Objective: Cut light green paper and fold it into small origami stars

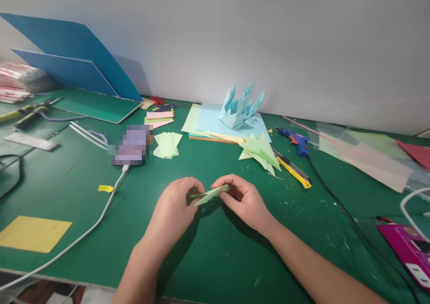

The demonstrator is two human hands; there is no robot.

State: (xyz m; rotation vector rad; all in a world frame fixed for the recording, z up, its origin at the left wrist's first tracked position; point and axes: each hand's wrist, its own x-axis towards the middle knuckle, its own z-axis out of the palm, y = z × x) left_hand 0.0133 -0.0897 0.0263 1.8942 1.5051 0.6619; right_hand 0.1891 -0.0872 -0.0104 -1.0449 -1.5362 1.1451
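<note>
Between my two hands is a small folded piece of light green paper (212, 195), held just above the green tabletop. My left hand (179, 205) pinches its left end, where the folds stand slightly apart in loops. At the other end, my right hand (244, 201) grips the paper between thumb and fingers. Beyond my right hand lies a pile of pointed, folded light green paper pieces (259, 151). A stack of flat light green paper pieces (167, 145) rests ahead of my left hand.
A light blue folded-paper model (240, 109) stands on stacked coloured sheets (198, 122). To the right lie a yellow utility knife (295, 173) and a blue glue gun (297, 141) with a black cord. On the left are a blurred phone (132, 145), its white cable (108, 205) and yellow paper (35, 234).
</note>
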